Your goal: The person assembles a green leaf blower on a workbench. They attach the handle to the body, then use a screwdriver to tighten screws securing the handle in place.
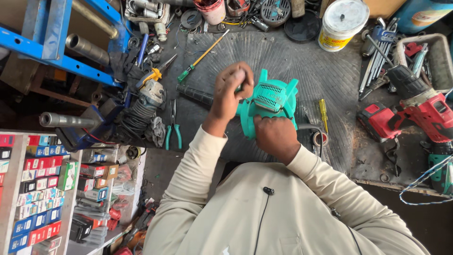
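A teal power-tool housing with a slotted vent lies on the dark ribbed bench mat in front of me. My right hand grips its near lower edge. My left hand is curled against the housing's left side, fingers closed near its top corner; whether a small tool sits inside that fist is hidden. A black ribbed handle sticks out to the left from under my left hand.
A green-handled screwdriver, teal-handled pliers, a small yellow screwdriver and a grey angle grinder lie around. A red cordless drill sits right, a white tub behind. Blue press frame and shelves of boxes stand left.
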A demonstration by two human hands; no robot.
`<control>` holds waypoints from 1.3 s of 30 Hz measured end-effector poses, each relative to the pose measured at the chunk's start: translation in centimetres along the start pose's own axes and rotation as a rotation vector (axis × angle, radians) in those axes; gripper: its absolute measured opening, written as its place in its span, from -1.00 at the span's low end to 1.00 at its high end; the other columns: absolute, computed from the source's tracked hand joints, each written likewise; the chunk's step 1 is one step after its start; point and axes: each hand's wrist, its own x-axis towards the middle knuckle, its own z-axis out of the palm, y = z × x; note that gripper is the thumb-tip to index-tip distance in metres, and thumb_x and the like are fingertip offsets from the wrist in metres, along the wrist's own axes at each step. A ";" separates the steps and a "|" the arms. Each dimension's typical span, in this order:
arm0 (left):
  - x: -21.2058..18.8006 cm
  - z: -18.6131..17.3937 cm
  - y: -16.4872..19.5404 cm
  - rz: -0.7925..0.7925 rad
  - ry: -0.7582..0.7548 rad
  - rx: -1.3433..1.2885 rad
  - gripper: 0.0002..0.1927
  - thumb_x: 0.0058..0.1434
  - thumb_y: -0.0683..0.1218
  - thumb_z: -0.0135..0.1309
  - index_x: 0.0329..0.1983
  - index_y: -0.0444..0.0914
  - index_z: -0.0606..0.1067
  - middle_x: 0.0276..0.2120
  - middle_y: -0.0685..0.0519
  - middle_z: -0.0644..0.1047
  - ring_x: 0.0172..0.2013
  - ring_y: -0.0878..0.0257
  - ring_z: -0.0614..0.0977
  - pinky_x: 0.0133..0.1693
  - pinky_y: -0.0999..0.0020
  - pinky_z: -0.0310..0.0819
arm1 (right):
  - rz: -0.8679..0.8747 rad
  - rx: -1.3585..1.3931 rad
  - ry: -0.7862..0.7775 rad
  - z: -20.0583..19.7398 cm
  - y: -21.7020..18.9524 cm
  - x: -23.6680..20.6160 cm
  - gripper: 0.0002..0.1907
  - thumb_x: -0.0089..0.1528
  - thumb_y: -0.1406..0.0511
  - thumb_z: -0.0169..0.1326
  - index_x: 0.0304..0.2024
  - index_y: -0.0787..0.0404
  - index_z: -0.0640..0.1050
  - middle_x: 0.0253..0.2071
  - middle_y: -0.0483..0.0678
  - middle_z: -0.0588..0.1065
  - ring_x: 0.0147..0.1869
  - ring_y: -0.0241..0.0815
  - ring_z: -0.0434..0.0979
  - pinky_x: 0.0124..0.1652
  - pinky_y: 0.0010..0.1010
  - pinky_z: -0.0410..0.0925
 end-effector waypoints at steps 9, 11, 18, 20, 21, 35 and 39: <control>-3.4 3.3 -3.5 0.289 0.511 0.344 -0.65 0.69 0.06 -0.17 -0.09 -0.31 0.37 -0.25 0.06 0.41 -0.32 0.35 0.37 -0.20 0.40 0.31 | -0.003 0.019 0.026 -0.6 0.3 0.1 -0.82 0.01 0.27 0.18 -0.43 0.19 0.47 -0.62 0.05 0.52 -0.61 0.04 0.56 -0.60 -0.15 0.38; -2.8 2.0 -2.6 0.178 0.310 0.167 -0.59 0.74 0.04 -0.15 -0.21 -0.32 0.37 -0.36 0.09 0.40 -0.38 0.39 0.37 -0.25 0.46 0.30 | -0.006 -0.008 0.017 -0.5 0.1 0.1 -0.84 0.02 0.29 0.18 -0.41 0.17 0.47 -0.63 0.04 0.52 -0.61 0.03 0.56 -0.58 -0.16 0.39; -0.3 0.6 1.0 0.189 0.052 0.174 -0.80 0.48 -0.04 -0.10 -0.07 -0.29 0.31 -0.25 0.10 0.40 -0.28 0.40 0.43 -0.14 0.43 0.35 | 0.002 0.005 0.020 -0.1 0.2 0.0 -0.86 0.03 0.30 0.14 -0.41 0.19 0.47 -0.61 0.05 0.52 -0.59 0.03 0.57 -0.58 -0.16 0.39; -1.6 3.3 -0.2 0.259 0.286 0.360 -0.81 0.48 -0.04 -0.16 -0.07 -0.29 0.30 -0.19 0.07 0.40 -0.21 0.35 0.44 -0.06 0.40 0.38 | 0.008 0.001 0.025 -0.1 0.4 0.0 -0.88 0.05 0.31 0.13 -0.41 0.18 0.47 -0.60 0.04 0.52 -0.59 0.03 0.57 -0.57 -0.15 0.39; -2.2 4.2 -0.9 0.256 0.405 0.344 -0.81 0.50 -0.05 -0.17 -0.07 -0.29 0.32 -0.23 0.08 0.39 -0.23 0.35 0.42 -0.07 0.40 0.38 | 0.008 0.007 0.016 -0.2 0.4 0.0 -0.87 0.05 0.30 0.14 -0.41 0.18 0.47 -0.61 0.04 0.52 -0.60 0.03 0.57 -0.58 -0.14 0.39; -2.2 3.5 -1.1 0.180 0.426 0.506 -0.76 0.53 -0.02 -0.21 -0.07 -0.27 0.39 -0.30 0.12 0.41 -0.26 0.38 0.43 -0.13 0.45 0.39 | -0.087 0.023 0.141 -1.6 0.1 -0.3 -0.13 0.03 0.22 0.21 0.41 0.09 0.29 -0.48 0.02 0.48 -0.58 -0.04 0.53 -0.58 -0.14 0.36; -0.1 0.7 0.5 -0.001 -0.018 0.126 -0.75 0.52 -0.11 -0.16 -0.29 -0.30 0.38 -0.42 0.11 0.37 -0.43 0.44 0.30 -0.31 0.52 0.23 | -0.083 -0.032 0.058 -1.9 -0.1 0.1 -0.15 0.07 0.26 0.18 0.44 0.00 0.29 -0.50 -0.02 0.49 -0.58 -0.06 0.55 -0.57 -0.17 0.37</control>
